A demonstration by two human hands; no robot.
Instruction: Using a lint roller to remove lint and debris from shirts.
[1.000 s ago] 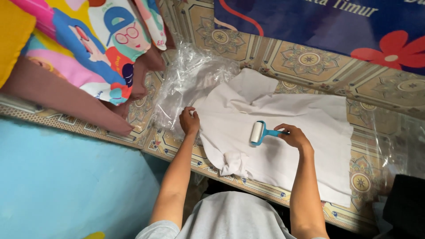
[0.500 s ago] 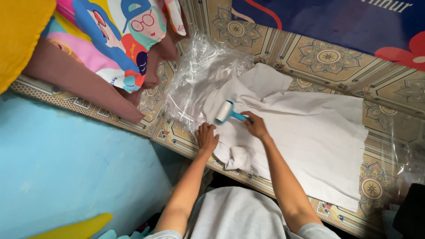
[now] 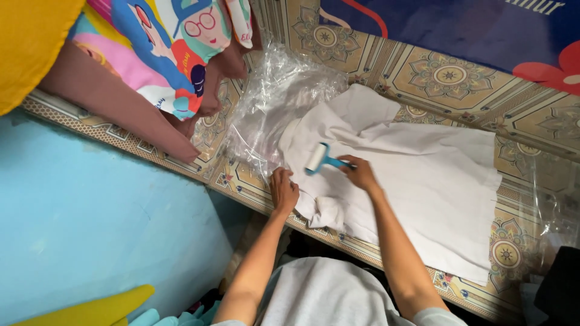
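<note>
A white shirt [image 3: 423,181] lies spread flat on a patterned table [image 3: 447,78]. My right hand [image 3: 360,174] grips the blue handle of a lint roller [image 3: 319,159], whose white roll rests on the shirt near its left end. My left hand [image 3: 283,188] presses down on the shirt's bunched edge by the table's front rim, fingers curled on the cloth.
Crumpled clear plastic bags [image 3: 275,96] lie under and behind the shirt's left end. More clear plastic [image 3: 550,199] sits at the right. Colourful printed cloth and brown fabric [image 3: 151,78] drape over the table's left side. A blue surface [image 3: 103,229] lies below the table edge.
My right hand has run the lint roller leftward across the shirt from its middle to its left end. My left hand has shifted along the shirt's bunched front edge.
</note>
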